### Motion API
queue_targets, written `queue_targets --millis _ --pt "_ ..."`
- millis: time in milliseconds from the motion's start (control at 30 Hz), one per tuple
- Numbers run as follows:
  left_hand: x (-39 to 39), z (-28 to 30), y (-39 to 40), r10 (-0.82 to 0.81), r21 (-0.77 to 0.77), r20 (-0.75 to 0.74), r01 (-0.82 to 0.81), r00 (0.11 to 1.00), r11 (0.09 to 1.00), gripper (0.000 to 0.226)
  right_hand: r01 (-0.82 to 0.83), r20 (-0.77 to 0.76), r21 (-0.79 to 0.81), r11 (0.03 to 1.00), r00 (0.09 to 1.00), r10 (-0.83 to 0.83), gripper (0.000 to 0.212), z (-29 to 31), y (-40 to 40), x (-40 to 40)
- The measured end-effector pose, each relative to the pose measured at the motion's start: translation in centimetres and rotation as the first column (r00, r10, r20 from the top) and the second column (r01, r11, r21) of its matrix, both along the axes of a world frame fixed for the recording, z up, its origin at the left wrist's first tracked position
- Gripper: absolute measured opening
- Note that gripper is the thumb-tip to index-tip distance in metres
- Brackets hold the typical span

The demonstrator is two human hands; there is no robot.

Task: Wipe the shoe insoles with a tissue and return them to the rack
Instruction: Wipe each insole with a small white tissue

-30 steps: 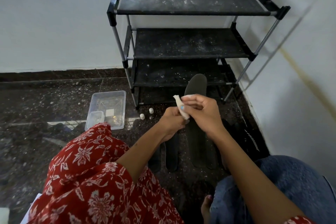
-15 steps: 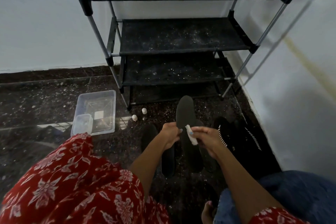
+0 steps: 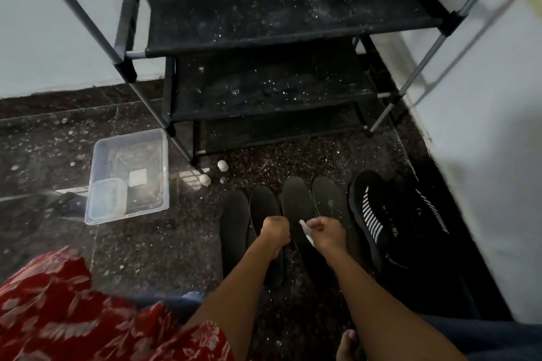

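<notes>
Both hands are held low over four dark insoles [image 3: 296, 202] laid side by side on the floor. A white tissue [image 3: 306, 231] is pinched in the right hand [image 3: 327, 232]; the left hand [image 3: 274, 228] is curled, though whether anything is gripped cannot be told. Beyond the hands stands the black rack [image 3: 264, 38]. A black striped shoe [image 3: 369, 214] lies right of them, a clear plastic tub [image 3: 129, 176] to their left.
</notes>
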State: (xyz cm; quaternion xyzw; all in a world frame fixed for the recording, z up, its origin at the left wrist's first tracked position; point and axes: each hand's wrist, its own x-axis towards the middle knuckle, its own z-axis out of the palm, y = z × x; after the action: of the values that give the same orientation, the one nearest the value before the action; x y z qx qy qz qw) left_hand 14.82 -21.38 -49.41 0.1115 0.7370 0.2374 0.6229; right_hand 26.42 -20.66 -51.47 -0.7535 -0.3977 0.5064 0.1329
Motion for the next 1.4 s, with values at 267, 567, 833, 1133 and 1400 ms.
queue_targets --millis 267,567,833,1133,1400 --pt "1.5 -4.3 1.3 -0.087 0.031 -0.075 0.089 0.993 0.996 0.031 -0.059 0.027 -0.069 0.996 0.998 0.061 0.014 -3.8 1.8 -0.6" --pt "2.4 -5.8 2.3 -0.073 -0.080 -0.165 0.060 0.984 0.995 0.031 0.109 0.216 -0.094 0.990 0.972 -0.087 0.021 -4.7 2.3 0.9" --pt "6.3 -6.3 3.2 -0.147 -0.044 -0.068 0.145 0.987 0.989 0.024 0.135 0.313 0.123 0.983 0.935 -0.168 0.016 -5.7 3.5 4.2" --pt "8.7 -8.8 3.2 -0.195 -0.090 0.071 0.201 0.978 0.975 0.035 0.164 0.315 -0.079 0.983 0.940 -0.132 0.017 -7.5 3.2 5.0" --pt "7.3 -5.2 3.9 -0.108 -0.086 0.083 0.115 0.991 0.990 0.024 0.283 0.181 -0.046 0.958 0.945 -0.271 0.025 -3.5 3.2 4.9"
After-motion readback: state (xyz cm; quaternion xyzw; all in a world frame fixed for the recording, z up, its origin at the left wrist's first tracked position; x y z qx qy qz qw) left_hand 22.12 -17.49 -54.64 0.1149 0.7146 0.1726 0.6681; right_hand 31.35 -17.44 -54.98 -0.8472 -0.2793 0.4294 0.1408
